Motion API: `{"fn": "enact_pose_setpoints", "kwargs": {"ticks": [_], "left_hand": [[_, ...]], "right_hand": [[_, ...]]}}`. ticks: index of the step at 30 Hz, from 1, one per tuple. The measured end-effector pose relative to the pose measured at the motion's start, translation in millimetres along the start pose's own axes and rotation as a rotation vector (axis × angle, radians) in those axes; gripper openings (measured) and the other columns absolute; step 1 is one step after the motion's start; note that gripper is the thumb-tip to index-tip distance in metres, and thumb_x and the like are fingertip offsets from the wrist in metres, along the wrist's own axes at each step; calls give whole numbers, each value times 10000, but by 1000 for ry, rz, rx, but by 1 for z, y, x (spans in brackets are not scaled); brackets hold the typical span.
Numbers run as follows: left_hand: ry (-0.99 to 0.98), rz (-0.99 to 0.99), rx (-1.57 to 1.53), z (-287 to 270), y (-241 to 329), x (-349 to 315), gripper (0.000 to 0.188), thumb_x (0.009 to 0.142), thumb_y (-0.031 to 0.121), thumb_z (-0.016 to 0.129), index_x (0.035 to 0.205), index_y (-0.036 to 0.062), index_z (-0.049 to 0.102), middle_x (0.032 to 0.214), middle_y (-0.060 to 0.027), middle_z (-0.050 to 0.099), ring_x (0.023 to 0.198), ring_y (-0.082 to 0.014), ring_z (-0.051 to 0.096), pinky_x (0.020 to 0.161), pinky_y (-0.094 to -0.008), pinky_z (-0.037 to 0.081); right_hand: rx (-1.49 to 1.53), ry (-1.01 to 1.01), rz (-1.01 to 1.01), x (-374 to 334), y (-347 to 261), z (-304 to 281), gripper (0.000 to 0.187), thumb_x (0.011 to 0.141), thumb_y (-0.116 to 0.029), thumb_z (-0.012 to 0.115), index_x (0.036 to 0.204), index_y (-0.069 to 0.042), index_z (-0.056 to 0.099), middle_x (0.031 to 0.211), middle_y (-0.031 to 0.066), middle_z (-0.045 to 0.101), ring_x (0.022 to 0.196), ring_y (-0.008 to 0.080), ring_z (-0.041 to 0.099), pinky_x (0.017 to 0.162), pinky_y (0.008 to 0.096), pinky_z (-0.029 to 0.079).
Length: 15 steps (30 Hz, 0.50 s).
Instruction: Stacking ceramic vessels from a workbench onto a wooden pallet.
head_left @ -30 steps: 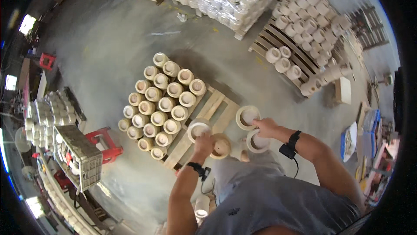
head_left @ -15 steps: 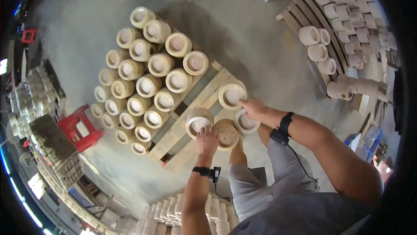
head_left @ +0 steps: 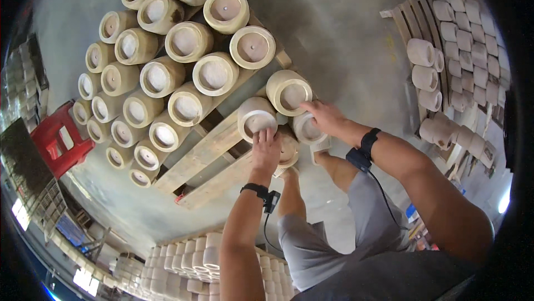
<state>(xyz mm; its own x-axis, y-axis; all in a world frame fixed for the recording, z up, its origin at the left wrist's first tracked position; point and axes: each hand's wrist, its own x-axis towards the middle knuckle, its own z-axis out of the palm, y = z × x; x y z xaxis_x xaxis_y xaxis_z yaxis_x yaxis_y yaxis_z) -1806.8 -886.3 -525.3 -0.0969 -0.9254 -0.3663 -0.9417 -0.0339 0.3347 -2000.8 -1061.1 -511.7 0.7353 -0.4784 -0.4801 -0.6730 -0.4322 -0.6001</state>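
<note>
Pots of pale unglazed clay are what both hands work on, at the near end of a wooden pallet [head_left: 200, 159] that lies on the grey concrete floor [head_left: 334, 28]. Seen from the head camera, the left hand [head_left: 266, 149] grips the near rim of one clay pot [head_left: 255, 118], fingers curled over its edge; the pot stands with its open mouth up. The right hand [head_left: 325, 116] reaches between two more pots: its fingers lie against the rim of the pot further along the pallet [head_left: 288, 92] and over the smaller pot [head_left: 307, 129] just beside it, though I cannot tell whether it truly clasps either one. A fourth pot [head_left: 287, 152] sits partly hidden under the left hand. Both wrists wear black bands with thin cables.

Beyond these, rows of like pots [head_left: 167, 62] fill the far part of the pallet, touching one another. A red plastic stool [head_left: 58, 139] stands to the left. More pots lie on a second pallet [head_left: 445, 50] at the right, and stacked ones [head_left: 194, 256] show near the lower edge.
</note>
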Motion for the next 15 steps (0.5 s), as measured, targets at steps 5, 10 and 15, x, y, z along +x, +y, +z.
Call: {"fn": "enact_pose_setpoints", "kwargs": {"ticks": [5, 10, 15], "left_hand": [[-6, -58, 43, 9, 13, -8, 347, 818, 221, 626, 1133, 76, 637, 1277, -210, 495, 1272, -389, 421, 1134, -517, 282], [-4, -207, -63, 4, 30, -5, 422, 856, 222, 579, 1251, 74, 594, 1411, -222, 414, 1368, -408, 328, 1172, -534, 202], [-56, -291, -28, -7, 34, -12, 497, 814, 263, 667, 1272, 94, 578, 1484, -213, 347, 1409, -391, 278, 1175, -521, 191]], "right_hand": [[-77, -32, 120, -1, -16, 0, 468, 817, -22, 569, 1279, -62, 508, 1125, 221, 633, 1058, 385, 602, 889, 477, 487], [-86, 15, 80, -8, -19, -5, 491, 828, -25, 553, 1315, -39, 493, 1189, 223, 616, 1094, 384, 591, 913, 468, 483], [-139, 35, 20, -21, -29, -21, 553, 831, -46, 564, 1370, -51, 437, 1230, 193, 599, 1109, 390, 587, 966, 458, 468]]}}
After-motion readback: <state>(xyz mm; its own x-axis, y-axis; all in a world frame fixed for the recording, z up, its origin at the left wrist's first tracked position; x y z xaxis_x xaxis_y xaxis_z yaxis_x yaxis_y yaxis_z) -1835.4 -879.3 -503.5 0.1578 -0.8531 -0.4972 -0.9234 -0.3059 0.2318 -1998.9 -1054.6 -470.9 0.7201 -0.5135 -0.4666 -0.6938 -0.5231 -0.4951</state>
